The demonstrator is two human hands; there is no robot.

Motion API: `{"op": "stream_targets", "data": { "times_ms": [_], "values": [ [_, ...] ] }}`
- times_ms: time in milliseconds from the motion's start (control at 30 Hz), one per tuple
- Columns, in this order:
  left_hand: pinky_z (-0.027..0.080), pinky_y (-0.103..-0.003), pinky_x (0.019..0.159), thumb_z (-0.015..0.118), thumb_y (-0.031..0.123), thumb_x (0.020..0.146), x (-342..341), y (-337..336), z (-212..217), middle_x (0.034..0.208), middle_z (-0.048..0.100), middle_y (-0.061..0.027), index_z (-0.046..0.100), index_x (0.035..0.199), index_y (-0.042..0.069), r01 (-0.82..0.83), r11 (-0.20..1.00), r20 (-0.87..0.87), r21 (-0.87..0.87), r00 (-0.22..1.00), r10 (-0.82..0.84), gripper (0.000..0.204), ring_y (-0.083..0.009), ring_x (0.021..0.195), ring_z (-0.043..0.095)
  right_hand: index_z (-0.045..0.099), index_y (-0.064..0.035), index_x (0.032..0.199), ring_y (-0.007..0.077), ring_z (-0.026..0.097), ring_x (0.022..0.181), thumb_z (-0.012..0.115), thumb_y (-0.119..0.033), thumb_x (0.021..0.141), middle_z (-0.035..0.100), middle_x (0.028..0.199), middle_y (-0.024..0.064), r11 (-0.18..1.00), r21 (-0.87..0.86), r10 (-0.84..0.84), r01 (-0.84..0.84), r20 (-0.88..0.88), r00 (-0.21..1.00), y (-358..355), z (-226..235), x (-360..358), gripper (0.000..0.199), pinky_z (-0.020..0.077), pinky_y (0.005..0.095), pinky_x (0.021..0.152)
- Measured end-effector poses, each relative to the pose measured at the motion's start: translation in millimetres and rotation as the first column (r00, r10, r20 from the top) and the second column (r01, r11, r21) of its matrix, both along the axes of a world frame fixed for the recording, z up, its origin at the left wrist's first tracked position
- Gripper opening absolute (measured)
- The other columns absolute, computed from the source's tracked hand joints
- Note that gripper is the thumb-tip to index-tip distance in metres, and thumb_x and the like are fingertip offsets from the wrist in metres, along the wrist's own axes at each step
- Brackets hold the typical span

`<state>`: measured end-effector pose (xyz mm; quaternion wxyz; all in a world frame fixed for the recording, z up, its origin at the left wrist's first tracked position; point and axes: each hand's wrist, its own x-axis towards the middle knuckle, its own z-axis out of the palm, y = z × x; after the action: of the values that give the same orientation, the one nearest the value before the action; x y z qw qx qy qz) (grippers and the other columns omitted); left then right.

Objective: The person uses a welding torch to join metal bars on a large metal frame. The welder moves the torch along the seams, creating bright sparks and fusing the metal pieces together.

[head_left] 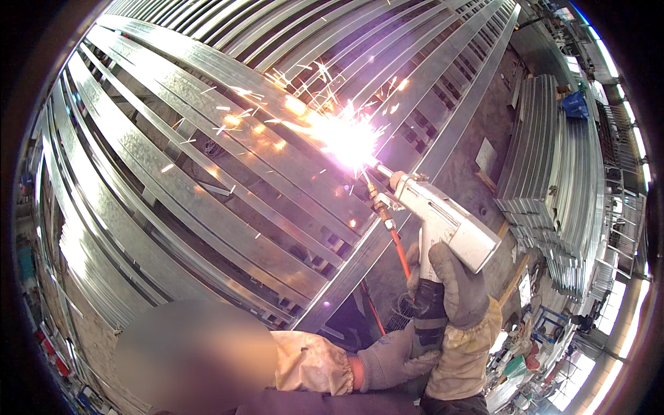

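My right hand (pixel 458 290), in a grey glove, is closed around the grip of a white handheld welding gun (pixel 446 220). My left hand (pixel 393 358), gloved too with a tan sleeve cover, clasps the lower end of the same grip and its black cable. The gun's nozzle points up and left at a long galvanised steel rail (pixel 387 228). A bright flare with flying sparks (pixel 349 138) sits at the tip, on the metal frame of parallel slats (pixel 207 159). A thin red tube (pixel 398 250) runs along under the nozzle.
The slatted steel frame fills the left and middle of the view. At the right lie stacked steel profiles (pixel 546 166), with a blue box (pixel 574 104) behind them. Grey floor (pixel 477 138) shows between frame and stack. Workshop clutter lies at the lower right.
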<state>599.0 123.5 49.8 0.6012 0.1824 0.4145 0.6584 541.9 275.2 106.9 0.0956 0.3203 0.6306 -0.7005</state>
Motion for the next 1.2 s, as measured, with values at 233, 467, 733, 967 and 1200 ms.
{"op": "stream_targets", "data": {
  "times_ms": [233, 467, 733, 967, 1200],
  "values": [
    [0.051, -0.038, 0.091, 0.062, 0.034, 0.098, 10, 1, -6, 0.113, 0.067, -0.0214, 0.032, 0.139, -0.005, -0.051, 0.999, -0.038, 0.012, 0.998, 0.052, 0.065, -0.0299, 0.106, 0.067, 0.053, 0.0034, 0.127, 0.0143, 0.066, 0.07, 0.059, -0.026, 0.102, 0.067, 0.094, 0.0099, 1.0, 0.015, 0.001, -0.001, -0.017, 1.0, -2, 0, 1, 0.039, 0.0535, 0.0277, 0.057],
    [0.052, -0.036, 0.082, 0.066, 0.026, 0.095, 19, 2, -7, 0.102, 0.068, -0.0117, 0.056, 0.118, 0.002, -0.189, 0.982, -0.043, 0.018, 0.981, 0.19, 0.034, -0.0193, 0.091, 0.066, 0.057, 0.0034, 0.119, 0.0124, 0.065, 0.069, 0.057, -0.025, 0.102, 0.067, 0.093, 0.0084, 0.993, 0.05, 0.102, -0.102, 0.02, 0.995, 3, -1, 4, 0.033, 0.0531, 0.0272, 0.058],
    [0.05, -0.04, 0.095, 0.065, 0.034, 0.095, 8, -1, -2, 0.116, 0.066, -0.0216, 0.037, 0.137, -0.003, -0.004, 0.999, -0.049, -0.049, 0.999, 0.002, 0.062, -0.0315, 0.111, 0.065, 0.056, 0.0046, 0.119, 0.0125, 0.065, 0.071, 0.058, -0.021, 0.102, 0.067, 0.093, 0.0087, 1.0, -0.004, -0.001, 0.001, 0.01, 1.0, -1, -4, 8, 0.031, 0.0528, 0.027, 0.059],
    [0.052, -0.041, 0.092, 0.067, 0.036, 0.093, 18, -1, -7, 0.11, 0.067, -0.0245, 0.037, 0.135, -0.004, -0.015, 0.999, -0.048, -0.051, 0.999, 0.013, 0.065, -0.0355, 0.108, 0.067, 0.054, 0.0057, 0.123, 0.0139, 0.066, 0.072, 0.059, -0.018, 0.101, 0.067, 0.093, 0.0117, 0.998, -0.06, -0.006, 0.005, -0.004, 1.0, 0, -3, 11, 0.033, 0.0536, 0.0271, 0.06],
    [0.053, -0.036, 0.08, 0.066, 0.023, 0.095, 20, -3, -2, 0.103, 0.069, -0.0182, 0.051, 0.124, -0.001, -0.138, 0.99, -0.103, -0.009, 0.985, 0.136, 0.041, -0.0255, 0.094, 0.068, 0.048, 0.0054, 0.135, 0.0158, 0.066, 0.071, 0.06, -0.017, 0.1, 0.067, 0.094, 0.013, 0.999, -0.022, -0.027, 0.027, -0.028, 0.999, -5, -3, 18, 0.044, 0.0544, 0.0281, 0.056]
  ]
}}
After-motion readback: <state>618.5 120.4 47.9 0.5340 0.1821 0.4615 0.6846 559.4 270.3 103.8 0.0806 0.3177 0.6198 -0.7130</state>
